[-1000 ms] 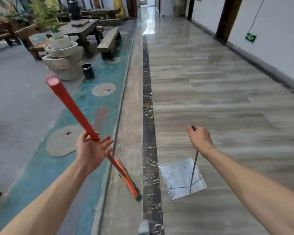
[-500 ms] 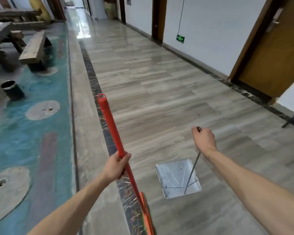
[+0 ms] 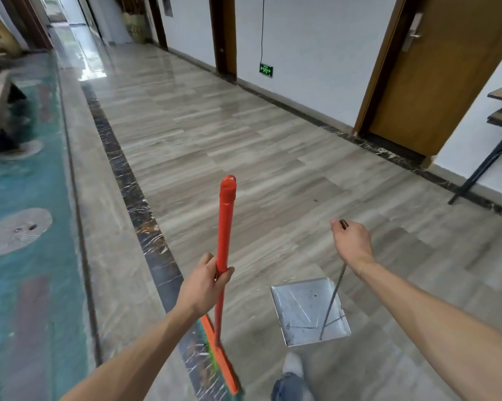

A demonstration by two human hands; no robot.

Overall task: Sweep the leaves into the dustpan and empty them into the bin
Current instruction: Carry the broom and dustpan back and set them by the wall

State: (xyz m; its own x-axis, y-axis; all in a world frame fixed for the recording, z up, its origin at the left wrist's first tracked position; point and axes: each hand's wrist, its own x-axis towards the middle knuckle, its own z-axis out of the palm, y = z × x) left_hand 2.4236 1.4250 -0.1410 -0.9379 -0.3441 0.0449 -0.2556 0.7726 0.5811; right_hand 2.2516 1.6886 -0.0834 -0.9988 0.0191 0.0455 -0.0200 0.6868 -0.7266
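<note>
My left hand (image 3: 205, 286) grips the red broom handle (image 3: 225, 227), which stands nearly upright; the orange broom head (image 3: 219, 358) with green bristles hangs low by my left forearm. My right hand (image 3: 351, 241) is closed around the top of a thin metal rod (image 3: 332, 302) that runs down to the shiny metal dustpan (image 3: 304, 308). The pan hangs just above the grey tiled floor, a little right of the broom, and looks empty apart from small specks. No leaves and no bin are in view.
A long corridor of grey tiles (image 3: 215, 134) runs ahead. A wooden door (image 3: 438, 70) and white wall are on the right, with a dark-legged table (image 3: 501, 123) at the far right. A teal floor strip (image 3: 27, 198) lies left. My shoe (image 3: 293, 366) shows below.
The view has swung right, from the courtyard side to the corridor wall and door. The broom handle has gone from a leftward tilt to nearly upright. The dustpan stays hanging from my right hand.
</note>
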